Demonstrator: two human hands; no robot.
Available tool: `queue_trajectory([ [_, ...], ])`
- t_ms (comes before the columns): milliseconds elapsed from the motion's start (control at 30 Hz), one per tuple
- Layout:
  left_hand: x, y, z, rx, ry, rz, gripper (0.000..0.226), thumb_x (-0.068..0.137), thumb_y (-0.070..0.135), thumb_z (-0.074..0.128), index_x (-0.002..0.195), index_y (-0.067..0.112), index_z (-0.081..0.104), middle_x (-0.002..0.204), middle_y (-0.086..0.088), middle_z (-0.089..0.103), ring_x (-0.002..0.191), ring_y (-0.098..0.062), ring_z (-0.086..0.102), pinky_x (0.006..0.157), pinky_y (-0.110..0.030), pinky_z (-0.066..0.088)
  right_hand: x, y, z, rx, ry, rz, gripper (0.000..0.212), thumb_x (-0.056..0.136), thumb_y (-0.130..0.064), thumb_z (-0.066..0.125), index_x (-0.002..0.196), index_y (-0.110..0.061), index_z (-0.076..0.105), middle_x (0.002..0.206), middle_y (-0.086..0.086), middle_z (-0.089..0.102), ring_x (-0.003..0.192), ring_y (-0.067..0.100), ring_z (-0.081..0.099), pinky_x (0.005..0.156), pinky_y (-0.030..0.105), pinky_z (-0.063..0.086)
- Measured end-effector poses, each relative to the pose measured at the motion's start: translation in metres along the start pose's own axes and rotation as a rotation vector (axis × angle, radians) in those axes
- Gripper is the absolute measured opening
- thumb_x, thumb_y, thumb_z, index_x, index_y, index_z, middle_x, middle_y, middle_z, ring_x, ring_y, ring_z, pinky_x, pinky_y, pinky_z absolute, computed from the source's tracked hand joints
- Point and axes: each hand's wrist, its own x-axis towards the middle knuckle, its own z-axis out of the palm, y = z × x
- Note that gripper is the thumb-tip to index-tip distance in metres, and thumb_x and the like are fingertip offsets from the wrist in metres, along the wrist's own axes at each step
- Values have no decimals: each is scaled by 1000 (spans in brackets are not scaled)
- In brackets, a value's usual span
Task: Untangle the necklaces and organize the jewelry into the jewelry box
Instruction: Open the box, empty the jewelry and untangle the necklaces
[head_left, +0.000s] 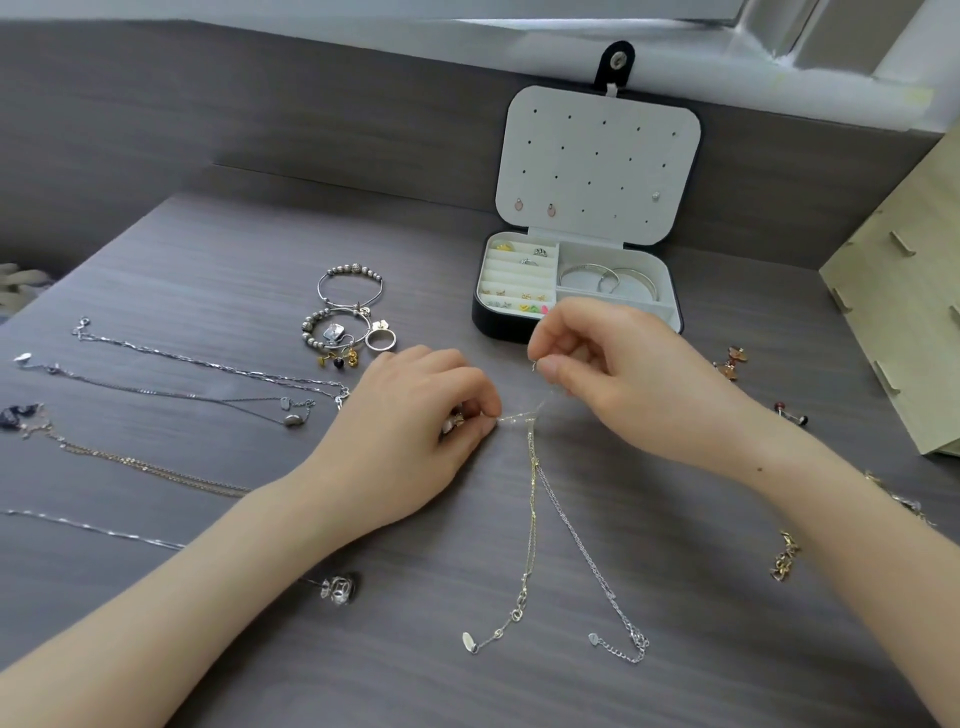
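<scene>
Two tangled chains, a gold necklace (531, 525) and a silver necklace (582, 551), lie mid-bench, knotted at their upper ends, clasp ends fanned toward the near edge. Left hand (415, 426) palm-down, forearm flat on the bench (675, 649), thumb and fingertips pinching the knot where both chains meet. Right hand (618, 374) raised just above and right of it, wrist angled in from the right, fingers curled, thumb and forefinger pinching a thin strand that runs down to the knot. Jewelry box (576, 291) open behind the right hand, lid up with a few earrings pinned in it, rings and small studs in the left slots, silver bangles (608, 280) in the right compartment. Left of the hands: four straightened chains (208, 366) laid in rows, beaded bracelets (348, 301) and a ring (381, 340) near them. Small earrings (732, 361) scattered right of the right hand. Wooden panel (909, 291) at far right
</scene>
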Motion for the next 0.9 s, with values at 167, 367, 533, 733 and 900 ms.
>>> queue_trajectory([
  [167,0,3,-3,105,75,36,20,78,34,51,78,23,67,81,5,59,72,-18,46,65,-33,38,7,2,1,21,-32,-5,15,89,-7,58,86,-22,60,76,-10,57,65,-3,50,64,11,40],
  [367,-3,8,-5,197,27,178,26,74,20,53,85,33,73,80,4,57,70,-21,45,63,-31,30,15,5,4,17,-49,0,19,87,-5,58,86,-24,60,82,-5,61,66,-1,50,65,12,42],
  [533,-2,7,-7,234,-37,212,35,79,21,46,93,37,73,81,1,57,74,-19,37,63,-31,20,18,7,9,-64,-40,-1,18,86,-5,59,88,-23,60,85,-4,61,68,1,50,66,12,42],
  [733,0,7,-12,251,-50,244,37,77,16,46,94,35,73,84,-2,58,75,-20,35,65,-31,22,10,7,11,-216,17,-53,19,83,-6,64,98,-18,64,97,-4,59,77,10,55,74,22,44],
  [900,0,9,-13,245,-65,267,41,80,19,39,95,36,74,82,-2,59,75,-20,37,64,-31,18,-10,7,8,-174,51,45,8,80,-21,70,75,-22,64,73,-13,60,66,4,52,66,23,42],
])
